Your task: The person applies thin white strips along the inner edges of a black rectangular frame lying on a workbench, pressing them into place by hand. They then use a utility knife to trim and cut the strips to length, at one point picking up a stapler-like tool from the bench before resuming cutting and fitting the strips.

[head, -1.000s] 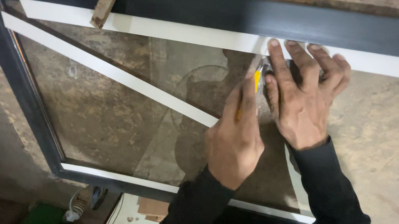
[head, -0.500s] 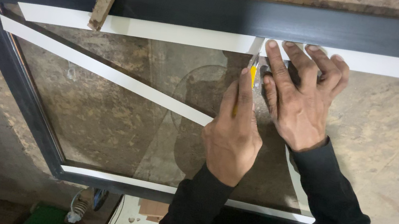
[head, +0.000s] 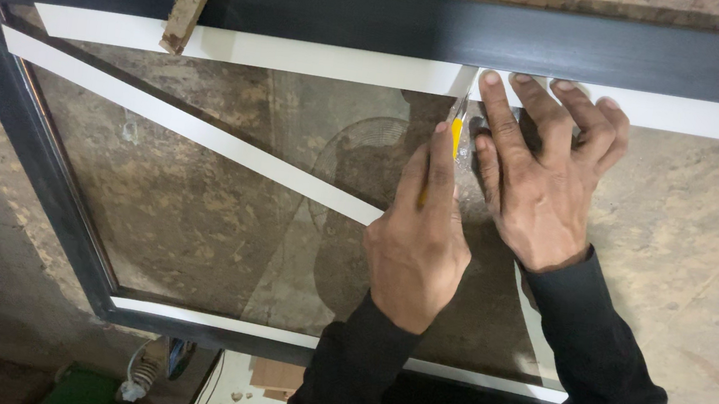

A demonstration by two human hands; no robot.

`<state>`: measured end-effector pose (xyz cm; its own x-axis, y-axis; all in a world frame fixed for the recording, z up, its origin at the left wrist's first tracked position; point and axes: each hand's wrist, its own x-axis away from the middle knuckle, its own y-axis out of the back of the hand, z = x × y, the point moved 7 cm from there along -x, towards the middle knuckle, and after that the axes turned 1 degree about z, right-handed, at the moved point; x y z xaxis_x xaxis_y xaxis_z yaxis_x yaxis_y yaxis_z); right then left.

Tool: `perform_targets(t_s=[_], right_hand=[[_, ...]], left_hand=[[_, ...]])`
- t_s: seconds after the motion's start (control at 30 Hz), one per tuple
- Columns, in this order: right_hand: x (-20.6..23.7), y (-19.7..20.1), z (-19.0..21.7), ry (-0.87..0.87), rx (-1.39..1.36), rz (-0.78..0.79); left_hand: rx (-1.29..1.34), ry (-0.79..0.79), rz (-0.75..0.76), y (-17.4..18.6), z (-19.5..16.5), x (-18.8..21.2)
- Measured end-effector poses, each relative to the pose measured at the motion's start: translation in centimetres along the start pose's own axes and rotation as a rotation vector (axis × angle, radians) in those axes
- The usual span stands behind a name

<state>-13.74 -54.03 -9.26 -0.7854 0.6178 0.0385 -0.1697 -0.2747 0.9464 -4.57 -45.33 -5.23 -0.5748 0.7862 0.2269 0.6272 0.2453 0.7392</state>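
Left hand grips yellow utility knife, blade at white strip just ahead, while right hand lies spread flat beside it, pinning glass pane.

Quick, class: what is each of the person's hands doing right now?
Left hand: closed around a yellow-handled cutter.
Right hand: open, fingers spread, pressing flat on the glass pane and white strip.
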Motion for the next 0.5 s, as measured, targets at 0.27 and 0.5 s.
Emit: perform_targets(t_s=[0.27,0.5], right_hand=[[0.10,-0.22,-0.05,-0.003,0.010,0.008],[-0.03,-0.19,-0.06,0.002,0.016,0.014]], left_hand=[[-0.016,-0.027,-0.027,0.25,-0.35,0.10],[-0.010,-0.022,-0.026,0.30,-0.38,-0.09]])
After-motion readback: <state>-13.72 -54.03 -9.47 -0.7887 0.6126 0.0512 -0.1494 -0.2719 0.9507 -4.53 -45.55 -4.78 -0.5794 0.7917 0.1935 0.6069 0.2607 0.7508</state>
